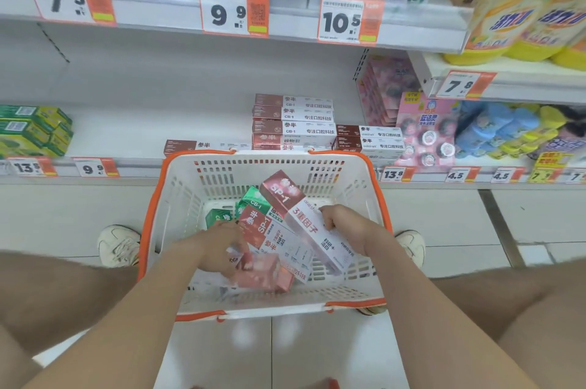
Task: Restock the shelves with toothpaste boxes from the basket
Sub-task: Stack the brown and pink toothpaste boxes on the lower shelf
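My right hand (341,225) curls its fingers round the edge of a long, glossy red-and-white cardboard toothpaste box (312,230). The box is tilted up inside the white slotted plastic basket (187,195) with its orange rim. My left hand (218,250) lies on a blurred pink box (263,271) at 6 o'clock in the basket; whether its fingers grip I cannot tell. Flat matching boxes (293,122) are stacked on the smooth white shelf (142,122) at 12 o'clock.
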`<state>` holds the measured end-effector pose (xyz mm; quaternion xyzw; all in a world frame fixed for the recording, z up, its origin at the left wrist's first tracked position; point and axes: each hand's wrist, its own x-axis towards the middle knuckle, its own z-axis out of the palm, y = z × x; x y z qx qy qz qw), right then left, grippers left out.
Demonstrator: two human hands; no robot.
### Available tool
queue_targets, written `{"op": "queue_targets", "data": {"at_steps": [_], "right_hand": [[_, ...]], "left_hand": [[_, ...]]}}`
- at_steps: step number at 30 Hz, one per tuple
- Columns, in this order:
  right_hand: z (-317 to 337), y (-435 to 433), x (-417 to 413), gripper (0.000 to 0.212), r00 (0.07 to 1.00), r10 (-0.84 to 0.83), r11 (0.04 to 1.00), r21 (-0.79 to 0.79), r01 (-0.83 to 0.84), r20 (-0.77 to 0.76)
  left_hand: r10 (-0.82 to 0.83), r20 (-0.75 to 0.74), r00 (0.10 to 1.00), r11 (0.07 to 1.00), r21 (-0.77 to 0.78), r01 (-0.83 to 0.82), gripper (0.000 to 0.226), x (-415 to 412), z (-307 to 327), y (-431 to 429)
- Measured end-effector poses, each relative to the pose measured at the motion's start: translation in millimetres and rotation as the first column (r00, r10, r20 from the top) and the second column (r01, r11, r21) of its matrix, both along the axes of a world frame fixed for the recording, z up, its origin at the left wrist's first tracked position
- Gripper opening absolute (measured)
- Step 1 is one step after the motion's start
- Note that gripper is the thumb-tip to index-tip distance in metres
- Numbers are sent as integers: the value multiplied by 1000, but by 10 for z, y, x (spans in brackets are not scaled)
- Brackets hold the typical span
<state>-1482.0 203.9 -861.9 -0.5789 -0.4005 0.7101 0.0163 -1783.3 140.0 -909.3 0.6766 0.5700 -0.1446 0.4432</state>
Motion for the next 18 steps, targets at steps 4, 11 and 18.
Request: {"op": "queue_targets", "data": {"at_steps": [4, 11, 18], "right_hand": [[69, -32, -69, 39, 1000, -4, 997, 83, 4, -10], [49, 13, -120, 48, 999, -46, 972, 229, 50, -25], [1, 29, -228, 46, 990, -95, 955, 272, 120, -102]], "left_hand": [[213, 274, 938, 977, -82, -198, 36, -142, 232, 105], [726, 447, 523, 688, -468, -555, 44, -73, 424, 184], [812, 495, 308, 570, -563, -598, 44, -18, 495, 257]]}}
